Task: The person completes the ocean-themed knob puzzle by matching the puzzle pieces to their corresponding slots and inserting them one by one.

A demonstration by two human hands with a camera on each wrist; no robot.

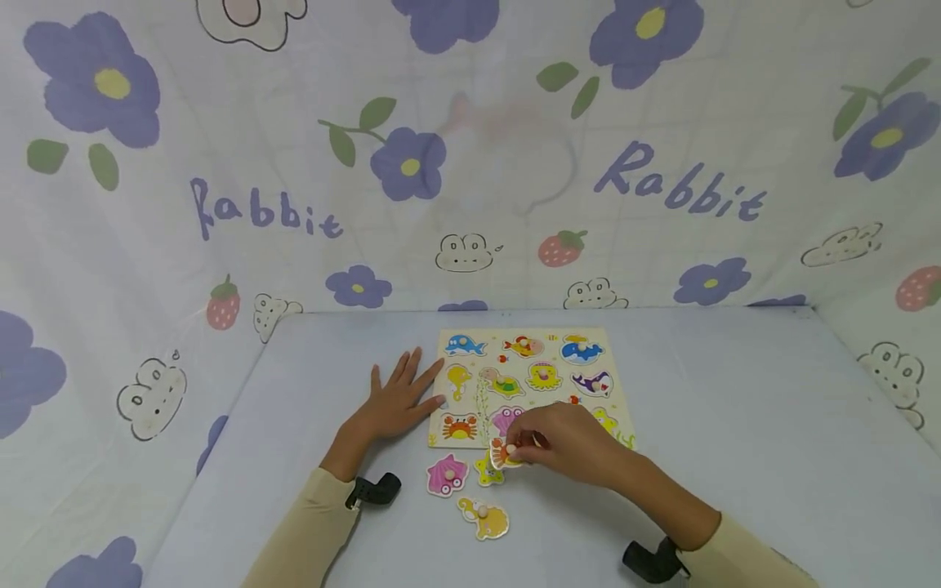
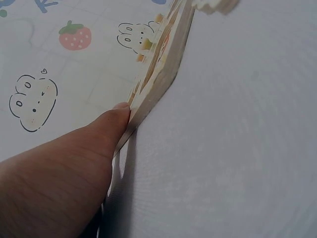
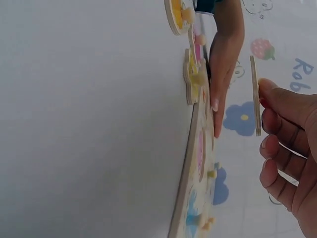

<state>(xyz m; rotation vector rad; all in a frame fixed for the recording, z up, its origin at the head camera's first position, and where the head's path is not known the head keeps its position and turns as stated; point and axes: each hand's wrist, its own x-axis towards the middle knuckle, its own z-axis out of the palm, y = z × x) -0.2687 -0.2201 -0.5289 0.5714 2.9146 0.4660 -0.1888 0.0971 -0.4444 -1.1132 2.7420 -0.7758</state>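
Observation:
My right hand [image 1: 569, 441] pinches a wooden crab puzzle piece [image 1: 502, 453] by its knob, above the front edge of the puzzle board [image 1: 459, 407]. In the right wrist view the piece [image 3: 255, 96] appears edge-on, apart from the board. My left hand [image 1: 397, 404] lies with fingers spread beside the board's left edge, its thumb touching that edge. A crab picture [image 1: 459, 426] shows at the board's front left, and a pink shell picture [image 1: 506, 419] is partly behind the right hand. The yellow star picture [image 1: 604, 420] shows at the right.
In front of the board lie a pink shell piece [image 1: 447, 475], a yellow star piece [image 1: 488, 471] partly under the crab, and a yellow seahorse piece [image 1: 485, 519]. Several knobbed sea-animal pieces sit in the board, among them a whale [image 1: 581, 351]. A patterned curtain [image 1: 500, 204] hangs behind the table.

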